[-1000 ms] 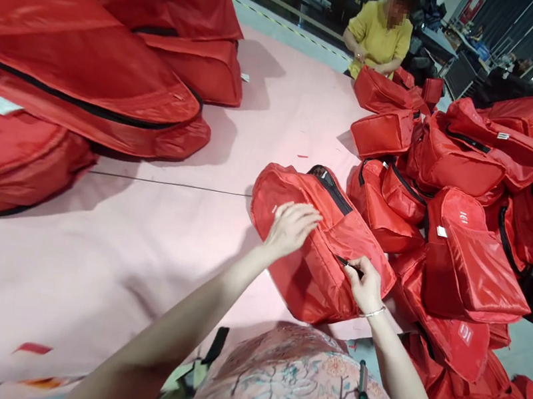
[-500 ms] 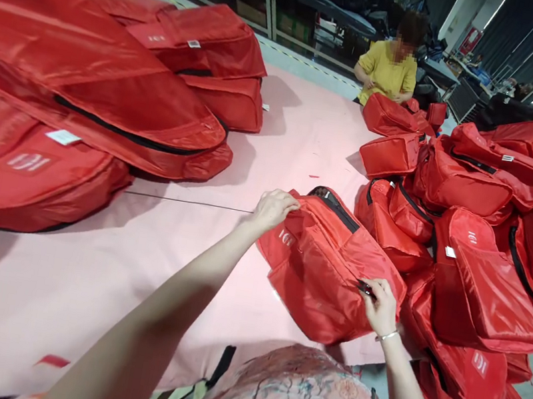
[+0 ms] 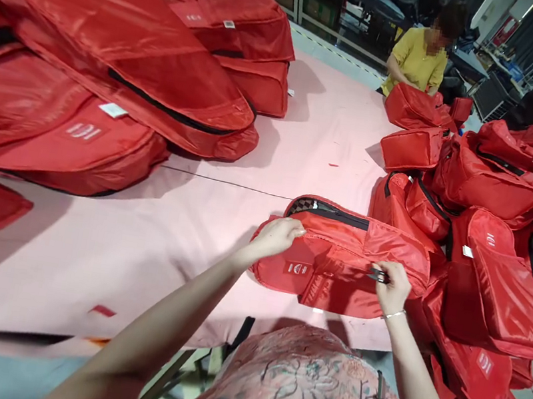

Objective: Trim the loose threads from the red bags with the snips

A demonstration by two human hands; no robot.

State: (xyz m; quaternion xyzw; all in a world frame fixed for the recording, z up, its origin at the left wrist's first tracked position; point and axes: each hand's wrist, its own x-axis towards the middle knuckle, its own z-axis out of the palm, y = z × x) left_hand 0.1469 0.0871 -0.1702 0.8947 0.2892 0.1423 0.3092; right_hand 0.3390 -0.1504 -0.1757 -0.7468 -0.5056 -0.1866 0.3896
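Observation:
A red fabric bag (image 3: pixel 344 283) with a black zipper, partly open along its far edge, lies on the pink table in front of me. A pale printed logo shows on its near left panel. My left hand (image 3: pixel 278 236) pinches the fabric at the bag's left side, just below the zipper. Over the bag's right part is my right hand (image 3: pixel 392 290), closed around small metal thread snips (image 3: pixel 378 275) whose tips point left, at the fabric. My right fingers hide most of the handle.
Large red bags (image 3: pixel 165 75) are stacked on the left of the pink table (image 3: pixel 329 122). A heap of red bags (image 3: pixel 484 261) crowds the right side, close to my right arm. Red scraps (image 3: pixel 103 311) lie on the surface. A person in a yellow top (image 3: pixel 417 58) works at the far end.
The bag has turned and now lies more level, its logo panel nearer me. My left hand has moved down and right along its edge. The view has shifted slightly left and down.

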